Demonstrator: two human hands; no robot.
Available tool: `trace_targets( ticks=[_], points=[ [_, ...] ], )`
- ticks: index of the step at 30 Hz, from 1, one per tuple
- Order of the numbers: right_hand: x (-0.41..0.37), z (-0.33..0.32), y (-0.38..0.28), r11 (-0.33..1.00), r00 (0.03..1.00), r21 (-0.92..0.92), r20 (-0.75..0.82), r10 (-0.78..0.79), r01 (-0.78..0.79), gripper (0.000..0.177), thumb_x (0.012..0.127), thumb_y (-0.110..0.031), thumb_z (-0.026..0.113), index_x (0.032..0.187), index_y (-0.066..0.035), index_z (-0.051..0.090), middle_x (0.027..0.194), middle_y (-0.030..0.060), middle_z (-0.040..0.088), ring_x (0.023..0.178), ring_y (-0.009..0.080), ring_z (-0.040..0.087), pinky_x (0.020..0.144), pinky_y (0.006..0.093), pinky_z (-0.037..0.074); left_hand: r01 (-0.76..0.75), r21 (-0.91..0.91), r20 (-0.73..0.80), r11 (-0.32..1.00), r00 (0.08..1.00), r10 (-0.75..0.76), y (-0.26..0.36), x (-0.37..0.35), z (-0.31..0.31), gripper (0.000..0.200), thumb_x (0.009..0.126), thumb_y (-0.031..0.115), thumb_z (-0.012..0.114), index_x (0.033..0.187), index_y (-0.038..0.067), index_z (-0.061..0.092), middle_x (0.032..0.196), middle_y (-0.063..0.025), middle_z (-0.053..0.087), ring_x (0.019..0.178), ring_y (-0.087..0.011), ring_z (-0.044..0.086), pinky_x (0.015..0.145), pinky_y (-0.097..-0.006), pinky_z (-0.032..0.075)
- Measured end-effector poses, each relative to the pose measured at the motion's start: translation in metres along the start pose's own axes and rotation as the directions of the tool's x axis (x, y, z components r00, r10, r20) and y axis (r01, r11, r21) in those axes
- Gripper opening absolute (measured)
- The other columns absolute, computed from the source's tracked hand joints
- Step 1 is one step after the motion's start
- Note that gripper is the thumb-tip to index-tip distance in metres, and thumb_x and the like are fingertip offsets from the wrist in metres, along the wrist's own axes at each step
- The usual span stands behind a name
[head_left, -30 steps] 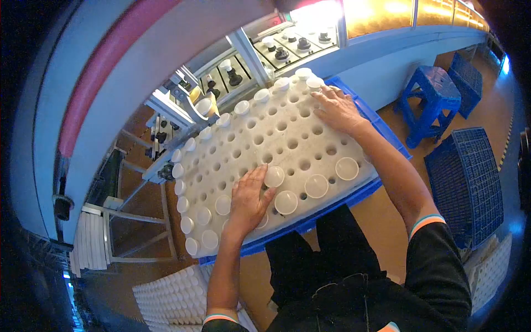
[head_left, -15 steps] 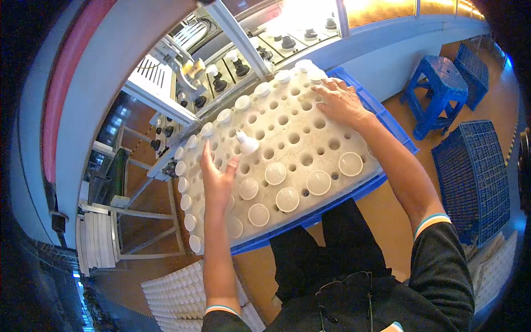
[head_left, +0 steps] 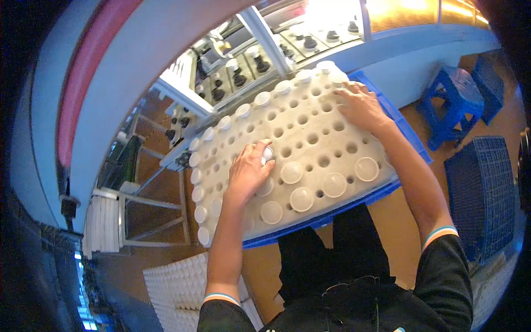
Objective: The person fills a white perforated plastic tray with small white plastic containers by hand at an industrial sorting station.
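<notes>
A pale foam board [head_left: 332, 145] with rows of round holes lies in front of me, with white cups set in it along the far and near sides. My left hand [head_left: 250, 170] is closed around a small white bulb-shaped piece [head_left: 267, 154] over the middle of the board, its fingers and thumb partly covering it. Close to that hand on the near side stand a translucent cup [head_left: 291, 172] and several similar ones. At the far right corner, my right hand [head_left: 362, 108] rests on the board with bent, parted fingers. Its fingertips are right beside a white cup [head_left: 338, 78].
Beneath the board is a blue tray [head_left: 404, 133]. Beyond it runs a machine window frame [head_left: 268, 39] with black fixtures behind. A blue stool [head_left: 453, 99] and a blue crate [head_left: 478, 193] stand to the right. White parts in rows [head_left: 177, 290] lie low at the left.
My left hand has moved right and closed around the white bulb-shaped piece, which stood free before. My right hand stays at the far corner. The whole view has shifted slightly.
</notes>
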State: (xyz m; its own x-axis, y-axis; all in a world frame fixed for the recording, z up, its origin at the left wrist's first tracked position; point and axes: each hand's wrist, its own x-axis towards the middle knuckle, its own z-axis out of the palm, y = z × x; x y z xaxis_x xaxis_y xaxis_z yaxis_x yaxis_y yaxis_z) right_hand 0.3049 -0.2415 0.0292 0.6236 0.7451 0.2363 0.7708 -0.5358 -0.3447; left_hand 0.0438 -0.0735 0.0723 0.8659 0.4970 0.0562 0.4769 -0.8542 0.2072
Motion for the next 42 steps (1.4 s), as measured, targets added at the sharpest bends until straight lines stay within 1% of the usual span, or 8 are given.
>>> trace_targets(
  ticks=[3,5,13,22,28,31,34,42],
  points=[
    [0.0,0.002,0.003,1.0,1.0,0.004,-0.013,-0.026,0.026,0.047,0.082,-0.026,0.059,0.128,-0.019,0.053,0.142,0.0129,0.039,0.134,0.0315,0.031,0.104,0.0501,0.031,0.12,-0.106,0.016,0.987,0.993,-0.119,-0.021,-0.001,-0.008,0.042,0.075,0.02,0.069,0.115,0.01,0.058,0.113,-0.0149,0.059,0.102,-0.0298,0.058,0.09,-0.0386,0.046],
    [0.0,0.005,0.008,1.0,1.0,0.014,-0.015,-0.027,0.028,0.047,0.082,-0.027,0.059,0.128,-0.019,0.053,0.143,0.0126,0.039,0.134,0.0314,0.031,0.104,0.0503,0.031,0.194,-0.496,-0.142,0.846,0.944,-0.3,-0.059,0.003,-0.013,0.034,0.074,0.015,0.071,0.103,0.006,0.056,0.099,-0.0124,0.062,0.091,-0.0259,0.061,0.084,-0.036,0.048],
    [0.003,0.006,0.004,0.999,1.0,0.041,-0.015,0.001,0.0,0.046,0.081,-0.026,0.06,0.126,-0.02,0.055,0.143,0.0113,0.039,0.134,0.0322,0.03,0.105,0.0522,0.027,0.129,-0.549,-0.536,0.826,0.704,-0.466,-0.197,0.046,0.008,0.028,0.073,0.017,0.074,0.084,0.002,0.052,0.1,-0.0149,0.058,0.091,-0.0252,0.054,0.082,-0.0361,0.043],
    [0.003,0.005,0.005,0.999,1.0,0.044,-0.016,-0.017,0.017,0.044,0.082,-0.026,0.061,0.125,-0.019,0.055,0.143,0.0123,0.038,0.133,0.0323,0.032,0.104,0.0514,0.03,0.236,-0.255,-0.272,0.938,0.913,-0.304,-0.19,0.041,0.028,0.034,0.074,0.02,0.073,0.097,0.001,0.055,0.112,-0.02,0.053,0.105,-0.0334,0.051,0.09,-0.0409,0.041],
    [0.0,0.008,0.005,0.999,0.999,0.042,-0.051,-0.017,0.019,0.046,0.08,-0.027,0.06,0.126,-0.019,0.055,0.14,0.0119,0.042,0.133,0.032,0.031,0.102,0.051,0.031,0.106,-0.059,-0.541,0.993,0.832,-0.121,-0.141,0.01,0.017,0.033,0.08,0.015,0.067,0.108,0.002,0.058,0.117,-0.0189,0.057,0.118,-0.0311,0.049,0.1,-0.039,0.038],
    [-0.001,0.001,0.001,0.998,1.0,0.066,-0.013,-0.012,0.013,0.046,0.081,-0.027,0.059,0.126,-0.019,0.055,0.139,0.0125,0.042,0.133,0.032,0.031,0.104,0.0505,0.03,0.042,-0.679,-0.284,0.733,0.905,-0.315,-0.151,0.012,0.024,0.039,0.087,0.015,0.061,0.122,0.002,0.055,0.131,-0.0104,0.049,0.114,-0.0231,0.052,0.094,-0.035,0.044],
    [0.0,0.004,0.001,0.999,1.0,0.031,-0.03,-0.009,0.01,0.045,0.081,-0.027,0.058,0.126,-0.018,0.055,0.138,0.0131,0.042,0.133,0.0322,0.03,0.104,0.05,0.029,0.159,-0.82,-0.131,0.55,0.884,-0.45,-0.134,0.008,0.019,0.044,0.088,0.017,0.059,0.129,0.001,0.05,0.131,-0.01,0.05,0.113,-0.0228,0.053,0.094,-0.037,0.044],
    [-0.002,0.0,-0.001,0.999,0.999,0.022,0.023,0.025,-0.025,0.046,0.083,-0.028,0.059,0.128,-0.02,0.054,0.144,0.0126,0.037,0.135,0.0308,0.029,0.105,0.0525,0.028,0.148,-0.87,-0.103,0.47,0.878,-0.467,-0.11,0.0,0.018,0.051,0.093,0.025,0.05,0.137,0.0,0.039,0.139,-0.0169,0.042,0.121,-0.0267,0.049,0.094,-0.0367,0.043]
  ],
)
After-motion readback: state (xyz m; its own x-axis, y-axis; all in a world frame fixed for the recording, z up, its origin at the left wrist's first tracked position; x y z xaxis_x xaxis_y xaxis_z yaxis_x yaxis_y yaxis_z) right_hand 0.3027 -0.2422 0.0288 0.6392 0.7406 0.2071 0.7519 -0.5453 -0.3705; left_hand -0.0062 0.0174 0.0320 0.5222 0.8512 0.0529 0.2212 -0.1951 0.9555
